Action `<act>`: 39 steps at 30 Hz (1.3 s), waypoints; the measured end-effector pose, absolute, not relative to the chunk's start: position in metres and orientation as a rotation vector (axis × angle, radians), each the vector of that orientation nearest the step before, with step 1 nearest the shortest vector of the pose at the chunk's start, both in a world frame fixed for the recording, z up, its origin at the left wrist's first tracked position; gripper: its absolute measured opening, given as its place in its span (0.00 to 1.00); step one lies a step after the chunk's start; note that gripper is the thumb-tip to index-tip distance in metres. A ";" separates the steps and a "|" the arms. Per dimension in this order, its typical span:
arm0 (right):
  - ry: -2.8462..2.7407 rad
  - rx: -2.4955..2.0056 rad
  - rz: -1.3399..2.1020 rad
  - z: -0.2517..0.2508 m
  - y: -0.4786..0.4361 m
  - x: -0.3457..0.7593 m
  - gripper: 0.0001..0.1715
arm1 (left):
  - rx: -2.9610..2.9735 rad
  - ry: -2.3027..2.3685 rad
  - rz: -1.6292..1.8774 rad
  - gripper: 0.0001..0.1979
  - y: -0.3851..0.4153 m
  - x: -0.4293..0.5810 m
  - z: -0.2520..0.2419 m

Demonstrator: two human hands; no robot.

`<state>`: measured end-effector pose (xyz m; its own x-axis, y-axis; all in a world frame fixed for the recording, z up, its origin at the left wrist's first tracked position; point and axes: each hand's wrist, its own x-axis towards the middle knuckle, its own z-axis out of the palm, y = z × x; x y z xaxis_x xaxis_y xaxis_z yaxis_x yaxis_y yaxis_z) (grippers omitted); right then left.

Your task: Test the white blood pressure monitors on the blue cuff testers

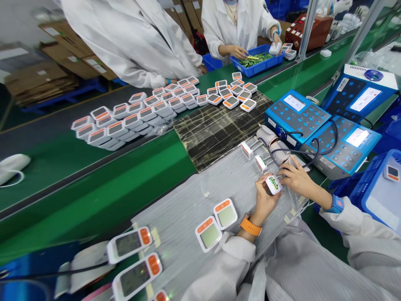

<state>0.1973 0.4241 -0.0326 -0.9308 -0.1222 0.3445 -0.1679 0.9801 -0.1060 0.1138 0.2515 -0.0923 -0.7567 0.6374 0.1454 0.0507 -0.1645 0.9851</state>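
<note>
Holds small monitor (272, 184) in closed left grip (265, 200) just above counter (140, 179); steadies far edge with curled right grip (297, 177). Could slip, or snag dark hose (314, 154) and topple upright units (260, 164) beside.

White monitors (131, 119) crowd the grey belt (40, 140), blue testers (297, 113) sit right, a blue bin (261, 67) beyond.

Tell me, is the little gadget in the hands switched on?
On. The gadget has a glowing green screen; the two bigger gadgets nearby look grey.
</note>
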 end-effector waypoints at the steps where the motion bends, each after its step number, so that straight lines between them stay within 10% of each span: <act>1: -2.785 0.213 0.193 -0.033 0.424 0.197 0.09 | 0.791 1.716 1.968 0.37 0.251 0.114 -0.093; 23: -2.777 0.112 0.361 -0.013 0.427 0.206 0.19 | 1.063 2.186 1.523 0.45 0.270 0.119 -0.068; 39: -2.816 -0.733 0.451 0.022 0.400 0.176 0.28 | 1.219 2.343 1.115 0.13 0.167 0.111 -0.059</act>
